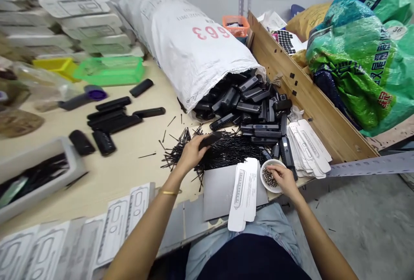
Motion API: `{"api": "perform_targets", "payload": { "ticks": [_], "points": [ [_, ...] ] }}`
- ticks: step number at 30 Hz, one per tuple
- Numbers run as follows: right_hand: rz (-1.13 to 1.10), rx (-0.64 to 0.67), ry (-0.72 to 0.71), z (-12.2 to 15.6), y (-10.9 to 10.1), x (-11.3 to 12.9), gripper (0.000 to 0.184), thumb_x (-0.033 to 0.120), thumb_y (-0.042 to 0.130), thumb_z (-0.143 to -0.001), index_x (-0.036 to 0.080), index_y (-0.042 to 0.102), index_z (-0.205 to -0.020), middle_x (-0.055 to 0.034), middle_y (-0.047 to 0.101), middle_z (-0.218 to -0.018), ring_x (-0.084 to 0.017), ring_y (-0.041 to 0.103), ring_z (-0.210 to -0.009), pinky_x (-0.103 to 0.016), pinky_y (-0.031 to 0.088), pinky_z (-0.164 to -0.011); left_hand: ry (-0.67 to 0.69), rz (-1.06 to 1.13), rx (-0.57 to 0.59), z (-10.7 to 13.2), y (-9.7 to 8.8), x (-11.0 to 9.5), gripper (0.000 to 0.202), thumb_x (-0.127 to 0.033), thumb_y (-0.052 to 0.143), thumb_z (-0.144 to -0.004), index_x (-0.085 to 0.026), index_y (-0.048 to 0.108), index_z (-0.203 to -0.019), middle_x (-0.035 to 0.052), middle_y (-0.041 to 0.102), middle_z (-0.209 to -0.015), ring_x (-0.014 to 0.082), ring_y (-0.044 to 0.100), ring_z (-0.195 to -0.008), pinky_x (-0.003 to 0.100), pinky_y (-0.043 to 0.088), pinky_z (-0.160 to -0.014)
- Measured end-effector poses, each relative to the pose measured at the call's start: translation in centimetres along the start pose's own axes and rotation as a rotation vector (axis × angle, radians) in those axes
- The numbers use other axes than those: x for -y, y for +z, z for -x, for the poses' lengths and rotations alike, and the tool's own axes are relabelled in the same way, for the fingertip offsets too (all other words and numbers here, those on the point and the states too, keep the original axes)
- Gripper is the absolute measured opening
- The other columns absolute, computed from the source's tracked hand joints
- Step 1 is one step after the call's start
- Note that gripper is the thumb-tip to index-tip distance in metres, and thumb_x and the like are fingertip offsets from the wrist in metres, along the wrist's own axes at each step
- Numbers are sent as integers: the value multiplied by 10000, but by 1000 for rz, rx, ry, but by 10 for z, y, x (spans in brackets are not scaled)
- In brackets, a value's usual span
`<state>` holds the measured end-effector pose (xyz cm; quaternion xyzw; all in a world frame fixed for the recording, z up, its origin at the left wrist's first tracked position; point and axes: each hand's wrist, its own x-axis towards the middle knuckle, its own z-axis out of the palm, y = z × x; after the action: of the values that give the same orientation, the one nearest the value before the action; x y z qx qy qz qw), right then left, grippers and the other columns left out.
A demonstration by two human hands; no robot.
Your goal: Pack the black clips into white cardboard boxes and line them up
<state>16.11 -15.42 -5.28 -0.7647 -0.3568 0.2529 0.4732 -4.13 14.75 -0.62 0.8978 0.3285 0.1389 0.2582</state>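
My left hand [191, 152] is closed around a black plastic handle piece [210, 139] above a heap of thin black pins [226, 150]. My right hand [282, 175] reaches into a small white bowl [264, 180] of tiny metal parts, fingertips pinched together on them. A white sack [190, 42] lies on the table, spilling several black handle pieces [249, 103]. White card sleeves [244, 193] lie between my hands on a grey sheet [218, 191].
More black pieces [111, 118] lie at the left near a grey tray [39, 176]. Green [110, 70] and yellow [58, 65] trays stand behind. Stacked white cards [308, 148] lean by a wooden board [307, 99]. Green sacks [365, 55] fill the right. Card sleeves [64, 241] line the table's near edge.
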Motion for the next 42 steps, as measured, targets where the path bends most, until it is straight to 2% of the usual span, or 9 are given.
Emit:
{"api": "perform_targets", "payload": {
  "ticks": [6,8,10,14,19,23,27,36,42],
  "points": [
    [-476,-25,123,-5,15,28,258,391,689,-712,172,607,-820,-46,655,-799,-171,609,-720,-284,483,-631,-204,901,13,53,21,-56,521,-294,666,-723,-166,473,-1189,109,615,-1136,245,577,-1057,441,426,-963],
    [-499,-10,98,-5,26,39,225,370,681,-730,170,602,-795,-39,652,-780,-149,591,-681,-275,473,-631,-319,1248,2,62,31,-76,580,-272,686,-721,-208,406,-1225,100,609,-1151,230,602,-1034,448,438,-956],
    [-486,-9,61,-4,38,50,189,349,651,-765,169,611,-804,-41,657,-791,-140,580,-667,-282,471,-650,-455,1537,-20,67,39,-91,514,-280,660,-760,-231,404,-1203,82,615,-1139,219,619,-1014,451,447,-954],
    [-390,-47,-52,1,62,69,140,313,587,-823,182,631,-845,-47,662,-868,-164,600,-807,-317,467,-767,-668,1864,-76,68,45,-103,281,-281,565,-849,-180,491,-1100,78,638,-1076,204,613,-1036,392,453,-973],
    [-423,-102,-92,2,80,78,118,294,588,-818,181,605,-847,-34,636,-847,-158,593,-818,-296,467,-763,-791,1981,-110,69,43,-104,229,-233,449,-913,-108,526,-1089,128,636,-1072,208,603,-1054,354,482,-947],
    [-442,-122,-42,0,86,79,128,301,623,-795,177,604,-822,-15,614,-786,-139,574,-746,-264,462,-710,-817,2021,-156,70,43,-105,238,-213,420,-921,-78,538,-1078,147,635,-1064,222,604,-1047,352,504,-913],
    [-392,-98,-75,1,85,83,135,296,590,-824,187,648,-881,-32,641,-864,-158,590,-834,-285,463,-772,-816,2044,-178,71,44,-107,230,-207,415,-922,-75,555,-1047,141,641,-1036,223,610,-1030,358,506,-908],
    [-97,-173,-327,2,84,90,96,205,513,-880,189,607,-866,-30,617,-835,-148,570,-807,-284,454,-735,-823,2042,-214,73,44,-112,209,-204,415,-922,-88,561,-1013,126,644,-1016,206,620,-1006,335,512,-896],
    [86,-127,-473,-1,83,86,104,175,487,-894,179,574,-836,-42,584,-785,-158,544,-774,-296,454,-694,-765,1973,-314,77,45,-112,176,-153,470,-892,-130,551,-1047,96,653,-1011,224,628,-995,367,523,-875]
  ]
}}
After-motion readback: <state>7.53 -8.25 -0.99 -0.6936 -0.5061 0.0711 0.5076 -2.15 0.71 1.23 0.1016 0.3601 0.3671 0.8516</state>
